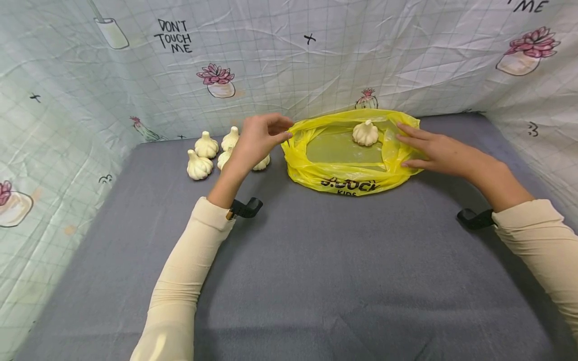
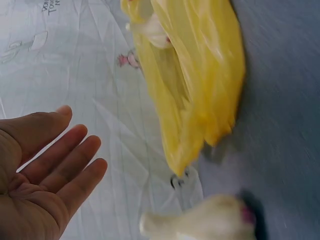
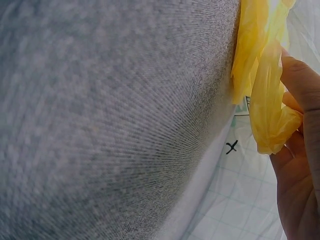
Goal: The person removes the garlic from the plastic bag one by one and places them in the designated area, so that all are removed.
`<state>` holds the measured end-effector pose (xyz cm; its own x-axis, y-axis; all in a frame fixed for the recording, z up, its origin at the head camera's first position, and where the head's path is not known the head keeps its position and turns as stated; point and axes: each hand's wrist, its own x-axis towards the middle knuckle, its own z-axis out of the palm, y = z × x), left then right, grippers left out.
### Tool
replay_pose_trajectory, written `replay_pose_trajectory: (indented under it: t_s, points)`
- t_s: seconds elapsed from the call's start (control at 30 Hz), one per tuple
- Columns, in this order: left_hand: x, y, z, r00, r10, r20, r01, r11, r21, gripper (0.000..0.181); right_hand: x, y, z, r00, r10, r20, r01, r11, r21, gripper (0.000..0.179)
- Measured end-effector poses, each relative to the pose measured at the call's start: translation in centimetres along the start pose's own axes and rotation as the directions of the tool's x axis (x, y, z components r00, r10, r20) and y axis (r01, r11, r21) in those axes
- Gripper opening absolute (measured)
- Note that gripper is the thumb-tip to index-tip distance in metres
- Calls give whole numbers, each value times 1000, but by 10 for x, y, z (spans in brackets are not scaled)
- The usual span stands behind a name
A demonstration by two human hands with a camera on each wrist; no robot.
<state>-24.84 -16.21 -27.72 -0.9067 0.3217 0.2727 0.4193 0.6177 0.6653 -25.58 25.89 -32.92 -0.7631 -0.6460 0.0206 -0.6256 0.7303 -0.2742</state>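
Note:
A yellow plastic bag [image 1: 343, 175] lies on the table with its mouth spread wide, dark lettering along its near side. Inside it sits one garlic bulb [image 1: 365, 133]. My left hand [image 1: 263, 135] hovers at the bag's left rim, fingers loosely bent and nothing held; its bare palm also shows in the left wrist view. At the opposite rim, my right hand [image 1: 440, 151] touches the plastic with spread fingers. A fold of the bag [image 3: 270, 110] hangs against those fingers in the right wrist view. Several garlic bulbs [image 1: 199, 165] stand left of the bag, some partly hidden by my left hand.
A dark grey cloth covers the table [image 1: 325, 271]. Behind it and along the sides hangs a pale printed sheet [image 1: 271, 60] with plant drawings. Each wrist wears a black strap mount [image 1: 247, 207]. One blurred garlic bulb [image 2: 205, 220] is close to the left wrist camera.

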Motion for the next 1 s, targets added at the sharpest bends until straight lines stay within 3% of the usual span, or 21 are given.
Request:
replay_pose_trajectory:
  t_s: [0.27, 0.4, 0.7, 1.0]
  points:
    - [31, 18, 30, 998, 44, 52, -40, 997, -64, 27, 0, -1, 0, 1000, -15, -20, 15, 1000, -3, 71]
    - [50, 26, 48, 995, 42, 90, -33, 994, -104, 28, 1, -1, -1, 1000, -14, -17, 14, 1000, -6, 71]
    - [94, 32, 93, 984, 2, 180, 32, 982, -184, 34, 1, 1, 0, 1000, -16, -26, 16, 1000, -13, 71]
    - [115, 37, 125, 978, -94, 186, 153, 931, -331, 35, 1, 2, -1, 1000, -16, -21, 16, 1000, -1, 69]
